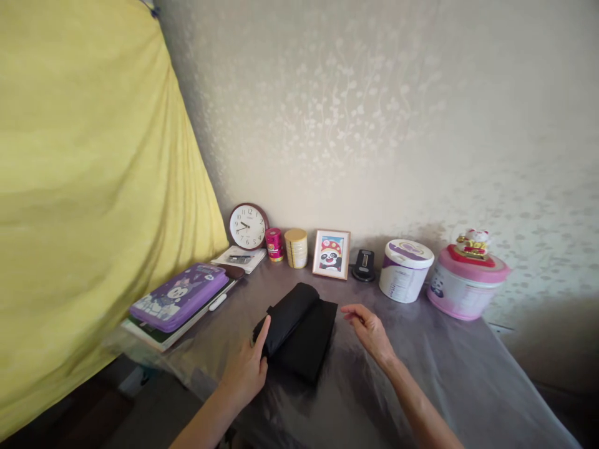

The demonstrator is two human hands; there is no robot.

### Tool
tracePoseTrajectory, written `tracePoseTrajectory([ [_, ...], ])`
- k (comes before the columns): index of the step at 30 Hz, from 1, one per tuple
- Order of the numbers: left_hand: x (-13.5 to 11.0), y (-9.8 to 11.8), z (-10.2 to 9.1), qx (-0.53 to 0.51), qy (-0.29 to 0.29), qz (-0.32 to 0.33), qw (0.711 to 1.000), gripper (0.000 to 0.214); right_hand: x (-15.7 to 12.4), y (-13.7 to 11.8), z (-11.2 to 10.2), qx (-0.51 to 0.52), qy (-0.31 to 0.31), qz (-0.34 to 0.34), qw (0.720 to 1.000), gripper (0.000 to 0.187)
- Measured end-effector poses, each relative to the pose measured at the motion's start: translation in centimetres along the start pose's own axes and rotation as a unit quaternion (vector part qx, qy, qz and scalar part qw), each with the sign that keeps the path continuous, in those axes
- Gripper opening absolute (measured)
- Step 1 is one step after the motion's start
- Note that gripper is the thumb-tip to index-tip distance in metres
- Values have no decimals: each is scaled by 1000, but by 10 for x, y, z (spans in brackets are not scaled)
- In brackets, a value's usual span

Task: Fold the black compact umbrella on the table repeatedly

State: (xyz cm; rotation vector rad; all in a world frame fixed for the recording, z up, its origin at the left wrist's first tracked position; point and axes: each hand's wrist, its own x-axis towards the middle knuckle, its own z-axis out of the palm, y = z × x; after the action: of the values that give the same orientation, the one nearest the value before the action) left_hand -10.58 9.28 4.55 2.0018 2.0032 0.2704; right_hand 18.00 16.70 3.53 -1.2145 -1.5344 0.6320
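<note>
Left hand [246, 368]: fingers open, pressed against one folded black cloth [297, 333]. Right hand [369, 333]: fingers loosely open, just beside it, touching nothing. Beyond: two tubs [405, 271], one clock [248, 226], one picture frame [331, 254].

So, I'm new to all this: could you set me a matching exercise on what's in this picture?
Things:
1. left hand
2. right hand
3. lucky-cat figurine
4. round clock

Places:
A. by the wall, beside the magenta tin
B. touching the black cloth
C. on the lid of the pink tub
D. above the table, right of the black cloth, not touching it

Right pairs: 1-B, 2-D, 3-C, 4-A.
</note>
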Motion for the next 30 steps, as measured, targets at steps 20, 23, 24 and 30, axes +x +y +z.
tracePoseTrajectory([
  [20, -17, 45, -20, -273, -1, -12, 962, 46, -52, 15, -91, 99, 14, 91, 991, 29],
  [23, -17, 57, -24, -262, 43, -1, 964, 50, -57, 13, -100, 107, 22, 99, 989, 28],
  [24, -18, 61, -24, -268, 43, -1, 963, 47, -59, 13, -102, 111, 24, 102, 988, 28],
  [30, -25, 77, -24, -345, 17, -17, 938, 27, -63, 19, -114, 156, 29, 129, 979, 25],
])
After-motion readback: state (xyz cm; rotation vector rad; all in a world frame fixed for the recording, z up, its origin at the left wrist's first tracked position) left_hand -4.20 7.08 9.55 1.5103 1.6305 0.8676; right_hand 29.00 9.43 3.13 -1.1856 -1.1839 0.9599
